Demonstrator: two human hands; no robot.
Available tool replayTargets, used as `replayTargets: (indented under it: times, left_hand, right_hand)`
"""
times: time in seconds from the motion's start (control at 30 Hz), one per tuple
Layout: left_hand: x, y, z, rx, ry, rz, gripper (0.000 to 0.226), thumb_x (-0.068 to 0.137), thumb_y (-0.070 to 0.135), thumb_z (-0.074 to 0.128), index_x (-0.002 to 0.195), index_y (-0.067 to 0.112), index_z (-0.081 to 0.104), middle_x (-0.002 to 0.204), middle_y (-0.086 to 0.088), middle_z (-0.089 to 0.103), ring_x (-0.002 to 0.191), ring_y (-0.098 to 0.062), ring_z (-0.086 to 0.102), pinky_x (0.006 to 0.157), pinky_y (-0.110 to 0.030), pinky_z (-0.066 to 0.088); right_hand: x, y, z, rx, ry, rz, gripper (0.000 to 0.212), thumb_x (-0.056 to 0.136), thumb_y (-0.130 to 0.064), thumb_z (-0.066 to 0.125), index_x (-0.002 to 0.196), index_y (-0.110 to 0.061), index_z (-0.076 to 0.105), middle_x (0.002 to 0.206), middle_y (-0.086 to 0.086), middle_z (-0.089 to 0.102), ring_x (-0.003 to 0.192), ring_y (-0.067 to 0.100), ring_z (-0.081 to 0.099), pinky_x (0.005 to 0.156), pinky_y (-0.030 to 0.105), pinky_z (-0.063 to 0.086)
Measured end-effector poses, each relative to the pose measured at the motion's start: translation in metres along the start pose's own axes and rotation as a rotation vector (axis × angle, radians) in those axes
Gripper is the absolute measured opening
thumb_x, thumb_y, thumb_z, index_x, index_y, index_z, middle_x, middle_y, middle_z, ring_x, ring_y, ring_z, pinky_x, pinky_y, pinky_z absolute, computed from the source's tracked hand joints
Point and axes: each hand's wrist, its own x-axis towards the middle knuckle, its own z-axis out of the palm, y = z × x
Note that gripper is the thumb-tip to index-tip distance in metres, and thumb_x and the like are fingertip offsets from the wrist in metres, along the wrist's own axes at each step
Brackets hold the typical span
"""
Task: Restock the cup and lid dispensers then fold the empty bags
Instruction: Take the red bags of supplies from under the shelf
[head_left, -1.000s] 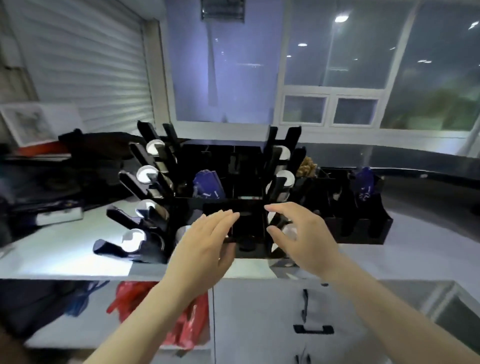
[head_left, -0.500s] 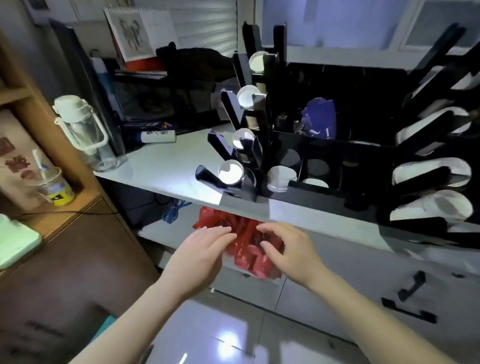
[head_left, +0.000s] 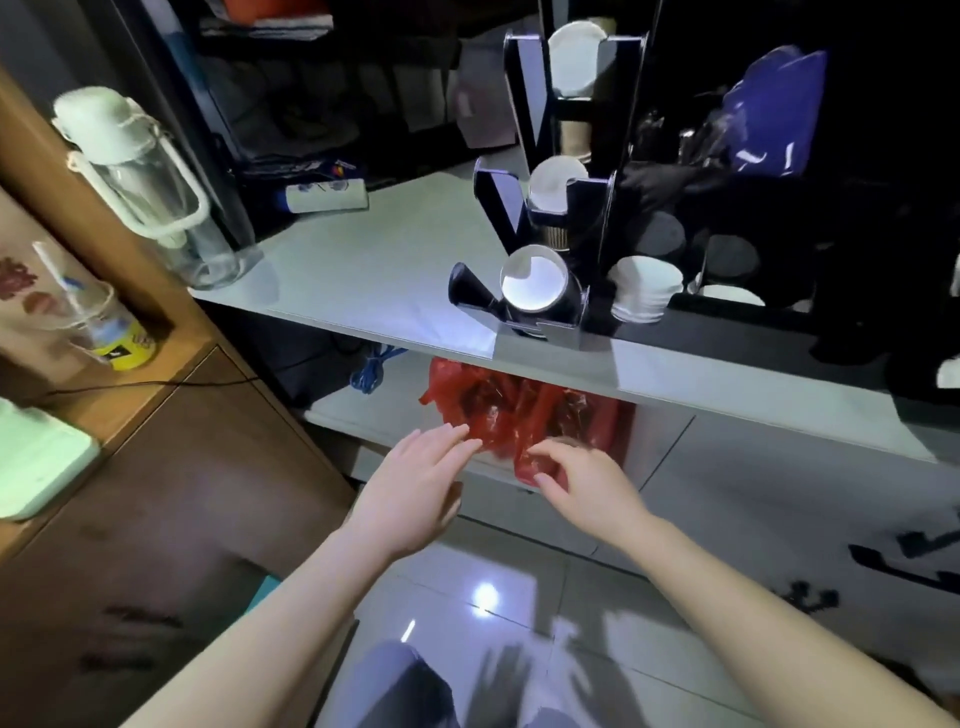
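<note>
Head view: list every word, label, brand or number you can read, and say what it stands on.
None can be read.
Yellow-labelled cup: dark print, too blurred.
White tube lying on the counter: coloured print, too small.
Blue bag in the dispenser rack: white marks, unreadable.
Red bag: no print visible.

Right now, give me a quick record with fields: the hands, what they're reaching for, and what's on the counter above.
left hand: open, fingers straight, tips at the red bag's edge
right hand: fingers curled at the bag's front, grip unclear
red bag: crumpled plastic on the shelf under the counter
counter: white, holds the black dispenser rack
dispenser rack: white lids in tilted slots
water bottle: clear, upright, left end of counter
</note>
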Motion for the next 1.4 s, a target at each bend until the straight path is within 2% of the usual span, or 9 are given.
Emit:
replayTargets:
  times: [0.2, 0.33, 0.43, 0.57, 0.67, 0.8, 1.1, 1.27, 1.4]
  left_hand:
    - [0.034, -0.046, 0.041, 0.014, -0.083, 0.033, 0.061, 0.093, 0.026, 0.047, 0.149, 0.024, 0.024, 0.157, 0.002, 0.022, 0.144, -0.016, 0.018, 0.118, -0.035, 0.008]
    - [0.069, -0.078, 0.081, 0.034, -0.081, 0.11, 0.063, 0.091, 0.026, 0.047, 0.15, 0.022, 0.023, 0.157, -0.002, 0.022, 0.144, -0.019, 0.018, 0.119, -0.037, 0.01]
    - [0.09, -0.098, 0.112, 0.027, -0.026, 0.172, 0.061, 0.087, 0.024, 0.051, 0.145, 0.017, 0.034, 0.15, -0.007, 0.035, 0.138, -0.025, 0.03, 0.115, -0.042, 0.022]
    - [0.121, -0.111, 0.159, 0.036, 0.159, 0.22, 0.053, 0.08, 0.024, 0.062, 0.131, 0.011, 0.055, 0.131, -0.015, 0.057, 0.118, -0.034, 0.055, 0.098, -0.044, 0.043]
    - [0.141, -0.121, 0.206, 0.056, 0.094, 0.116, 0.062, 0.088, 0.033, 0.048, 0.147, 0.022, 0.032, 0.156, -0.003, 0.028, 0.143, -0.02, 0.024, 0.117, -0.036, 0.014]
    - [0.168, -0.131, 0.255, 0.036, 0.003, 0.097, 0.077, 0.087, 0.024, 0.052, 0.152, 0.025, 0.011, 0.161, -0.001, 0.004, 0.147, -0.017, 0.004, 0.117, -0.036, -0.002]
    - [0.246, -0.158, 0.302, -0.112, 0.201, 0.004, 0.063, 0.095, 0.023, 0.044, 0.152, 0.017, 0.017, 0.159, -0.014, 0.008, 0.146, -0.031, 0.013, 0.118, -0.037, 0.009]
    - [0.289, -0.164, 0.311, -0.055, 0.07, -0.108, 0.069, 0.094, 0.047, 0.045, 0.151, 0.034, 0.008, 0.16, -0.01, -0.007, 0.146, -0.038, -0.004, 0.115, -0.054, 0.001]
    - [0.294, -0.164, 0.334, -0.039, -0.154, -0.183, 0.073, 0.091, 0.05, 0.048, 0.15, 0.042, 0.005, 0.159, -0.009, -0.018, 0.144, -0.042, -0.005, 0.114, -0.061, 0.0]
  right_hand:
    - [0.027, 0.014, 0.044, -0.04, 0.021, 0.175, 0.039, 0.092, -0.034, 0.052, 0.131, -0.03, 0.05, 0.139, -0.008, 0.049, 0.129, 0.013, 0.045, 0.103, 0.029, 0.04]
    - [0.063, 0.021, 0.072, 0.004, 0.131, 0.246, 0.04, 0.088, -0.021, 0.058, 0.128, -0.027, 0.057, 0.134, -0.008, 0.054, 0.12, 0.017, 0.052, 0.102, 0.026, 0.041]
    - [0.086, 0.029, 0.098, -0.001, 0.222, 0.219, 0.04, 0.088, -0.017, 0.058, 0.127, -0.018, 0.058, 0.129, 0.001, 0.058, 0.113, 0.025, 0.056, 0.096, 0.029, 0.043]
    - [0.114, 0.054, 0.13, -0.093, 0.198, 0.226, 0.042, 0.092, -0.025, 0.051, 0.134, -0.026, 0.049, 0.141, -0.01, 0.045, 0.123, 0.019, 0.048, 0.098, 0.029, 0.04]
    - [0.128, 0.078, 0.152, -0.13, 0.256, 0.201, 0.042, 0.092, -0.024, 0.053, 0.134, -0.024, 0.051, 0.14, -0.01, 0.046, 0.125, 0.017, 0.045, 0.101, 0.028, 0.036]
    - [0.143, 0.11, 0.173, -0.213, 0.319, 0.14, 0.04, 0.091, -0.021, 0.056, 0.131, -0.018, 0.055, 0.134, -0.004, 0.051, 0.124, 0.017, 0.044, 0.105, 0.027, 0.032]
    - [0.186, 0.16, 0.18, -0.557, 0.548, 0.195, 0.029, 0.079, -0.022, 0.068, 0.108, -0.018, 0.067, 0.107, 0.005, 0.059, 0.106, 0.029, 0.052, 0.092, 0.042, 0.044]
    - [0.229, 0.178, 0.163, -0.688, 0.523, 0.181, 0.038, 0.085, -0.028, 0.059, 0.122, -0.02, 0.06, 0.127, 0.002, 0.053, 0.123, 0.025, 0.042, 0.099, 0.04, 0.034]
    - [0.269, 0.189, 0.154, -0.735, 0.292, 0.258, 0.062, 0.091, -0.038, 0.052, 0.147, -0.026, 0.029, 0.155, 0.006, 0.024, 0.143, 0.031, 0.015, 0.112, 0.046, 0.02]
